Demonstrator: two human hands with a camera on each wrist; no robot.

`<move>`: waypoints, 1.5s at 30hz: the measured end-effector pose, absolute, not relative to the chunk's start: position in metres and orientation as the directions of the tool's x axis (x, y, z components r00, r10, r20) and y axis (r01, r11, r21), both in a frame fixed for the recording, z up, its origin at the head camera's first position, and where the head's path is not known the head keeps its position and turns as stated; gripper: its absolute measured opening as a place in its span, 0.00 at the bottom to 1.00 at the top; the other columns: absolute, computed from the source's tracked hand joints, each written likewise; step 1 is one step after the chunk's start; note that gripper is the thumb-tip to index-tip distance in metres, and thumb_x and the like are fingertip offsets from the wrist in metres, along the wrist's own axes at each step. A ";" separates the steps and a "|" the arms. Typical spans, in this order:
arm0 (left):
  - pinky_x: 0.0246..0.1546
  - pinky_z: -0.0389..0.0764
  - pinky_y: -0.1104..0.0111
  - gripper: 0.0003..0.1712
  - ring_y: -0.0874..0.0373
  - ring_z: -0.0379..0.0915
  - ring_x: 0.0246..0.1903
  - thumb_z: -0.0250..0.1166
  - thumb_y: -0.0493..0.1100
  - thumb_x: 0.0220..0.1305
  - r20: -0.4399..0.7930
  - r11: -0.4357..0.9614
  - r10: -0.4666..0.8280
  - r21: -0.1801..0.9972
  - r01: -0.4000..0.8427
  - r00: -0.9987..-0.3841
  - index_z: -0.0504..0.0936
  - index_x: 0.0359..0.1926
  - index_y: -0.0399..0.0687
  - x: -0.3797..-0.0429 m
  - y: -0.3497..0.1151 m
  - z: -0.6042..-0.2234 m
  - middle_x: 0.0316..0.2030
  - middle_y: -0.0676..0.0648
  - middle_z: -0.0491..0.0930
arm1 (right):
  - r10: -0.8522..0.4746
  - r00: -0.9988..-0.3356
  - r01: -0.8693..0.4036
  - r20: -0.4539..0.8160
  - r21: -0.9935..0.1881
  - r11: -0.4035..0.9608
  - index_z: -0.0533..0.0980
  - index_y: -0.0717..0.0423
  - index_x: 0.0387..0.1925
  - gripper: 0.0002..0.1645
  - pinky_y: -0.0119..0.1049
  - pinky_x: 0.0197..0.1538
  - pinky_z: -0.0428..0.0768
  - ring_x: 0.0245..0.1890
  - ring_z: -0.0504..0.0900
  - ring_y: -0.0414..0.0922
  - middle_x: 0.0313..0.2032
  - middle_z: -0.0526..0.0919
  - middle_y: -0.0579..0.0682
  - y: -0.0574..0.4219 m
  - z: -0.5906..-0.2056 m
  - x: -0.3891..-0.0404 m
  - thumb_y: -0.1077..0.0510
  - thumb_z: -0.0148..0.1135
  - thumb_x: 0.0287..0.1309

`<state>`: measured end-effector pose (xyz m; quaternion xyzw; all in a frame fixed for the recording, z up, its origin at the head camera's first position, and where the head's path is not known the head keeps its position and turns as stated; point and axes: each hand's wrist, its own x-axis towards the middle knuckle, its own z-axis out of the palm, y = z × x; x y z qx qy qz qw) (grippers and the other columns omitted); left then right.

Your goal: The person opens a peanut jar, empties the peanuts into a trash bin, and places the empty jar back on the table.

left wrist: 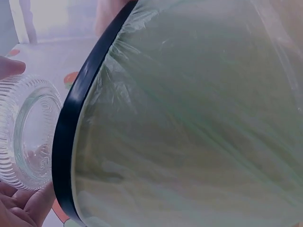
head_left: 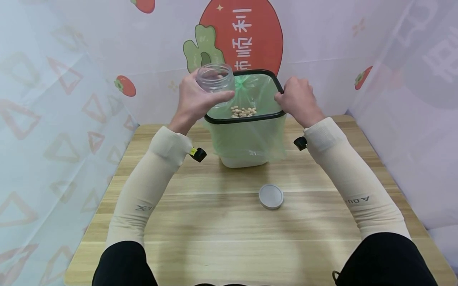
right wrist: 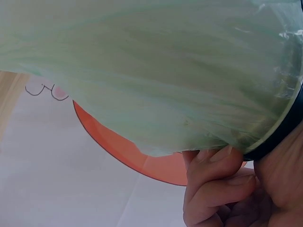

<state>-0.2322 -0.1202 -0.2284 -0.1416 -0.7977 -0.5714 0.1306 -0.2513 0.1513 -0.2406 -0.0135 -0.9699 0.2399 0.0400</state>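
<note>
A clear jar [head_left: 216, 79] without its lid is held in my left hand [head_left: 196, 97], over the left side of a bin. Thumb and fingers go round the jar; its ribbed base [left wrist: 31, 135] shows in the left wrist view. The white bin [head_left: 243, 162] has a black rim [head_left: 247, 119] and a thin green bag [head_left: 250, 139] draped over it. Inside the bag lies a heap of pale peanuts [head_left: 244, 112]. My right hand [head_left: 300, 99] grips the bin's rim at the right side, its curled fingers [right wrist: 215, 182] against the bag's outside.
A round grey-white lid [head_left: 271, 196] lies on the wooden table [head_left: 214, 238] in front of the bin. Printed cloth [head_left: 311, 39] hangs behind and on both sides of the table.
</note>
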 end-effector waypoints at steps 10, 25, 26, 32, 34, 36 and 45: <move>0.54 0.86 0.64 0.37 0.55 0.85 0.49 0.87 0.45 0.44 0.388 0.312 0.105 0.861 0.401 -0.915 0.84 0.57 0.46 -0.221 -0.124 -0.230 0.52 0.46 0.87 | 0.056 -0.997 0.027 0.045 -0.480 0.877 0.77 0.60 0.25 0.20 0.40 0.28 0.78 0.28 0.81 0.51 0.27 0.81 0.54 0.152 -0.242 -0.250 0.51 0.58 0.71; 0.52 0.87 0.64 0.34 0.54 0.86 0.47 0.87 0.44 0.43 0.436 0.263 0.161 0.846 0.464 -0.886 0.85 0.54 0.47 -0.196 -0.129 -0.233 0.47 0.47 0.87 | 0.032 -0.997 -0.004 0.069 -0.473 0.881 0.71 0.57 0.19 0.22 0.39 0.25 0.76 0.24 0.77 0.49 0.18 0.74 0.48 0.151 -0.241 -0.251 0.53 0.57 0.69; 0.52 0.86 0.64 0.35 0.54 0.86 0.47 0.87 0.43 0.43 0.437 0.257 0.163 0.847 0.465 -0.885 0.85 0.54 0.48 -0.195 -0.130 -0.233 0.48 0.47 0.88 | 0.032 -0.997 -0.004 0.069 -0.472 0.881 0.72 0.57 0.19 0.22 0.39 0.25 0.76 0.24 0.77 0.49 0.18 0.74 0.48 0.151 -0.241 -0.251 0.53 0.57 0.69; 0.54 0.86 0.64 0.35 0.54 0.86 0.49 0.87 0.43 0.44 0.437 0.236 0.193 0.848 0.474 -0.878 0.84 0.56 0.49 -0.186 -0.132 -0.235 0.49 0.48 0.88 | 0.030 -0.997 -0.008 0.074 -0.469 0.883 0.73 0.57 0.19 0.22 0.38 0.24 0.76 0.24 0.78 0.49 0.18 0.75 0.49 0.151 -0.241 -0.252 0.53 0.56 0.69; 0.55 0.86 0.64 0.35 0.54 0.86 0.49 0.87 0.43 0.45 0.435 0.237 0.202 0.848 0.475 -0.877 0.84 0.56 0.49 -0.183 -0.132 -0.236 0.48 0.48 0.88 | 0.028 -0.997 -0.013 0.079 -0.469 0.883 0.73 0.57 0.18 0.22 0.39 0.25 0.76 0.24 0.78 0.50 0.18 0.75 0.49 0.152 -0.241 -0.252 0.53 0.57 0.69; 0.55 0.86 0.63 0.34 0.54 0.86 0.49 0.87 0.43 0.45 0.434 0.239 0.206 0.847 0.475 -0.877 0.84 0.55 0.49 -0.180 -0.133 -0.237 0.48 0.48 0.87 | 0.026 -0.996 -0.016 0.083 -0.469 0.883 0.73 0.57 0.18 0.23 0.39 0.25 0.76 0.24 0.78 0.50 0.17 0.75 0.48 0.152 -0.241 -0.252 0.53 0.57 0.69; 0.53 0.88 0.62 0.34 0.52 0.87 0.48 0.87 0.41 0.44 0.418 0.231 0.242 0.852 0.471 -0.876 0.84 0.54 0.48 -0.169 -0.133 -0.241 0.49 0.48 0.88 | 0.031 -0.997 -0.009 0.077 -0.470 0.883 0.72 0.57 0.17 0.23 0.39 0.25 0.76 0.25 0.77 0.50 0.16 0.73 0.47 0.152 -0.241 -0.252 0.53 0.57 0.69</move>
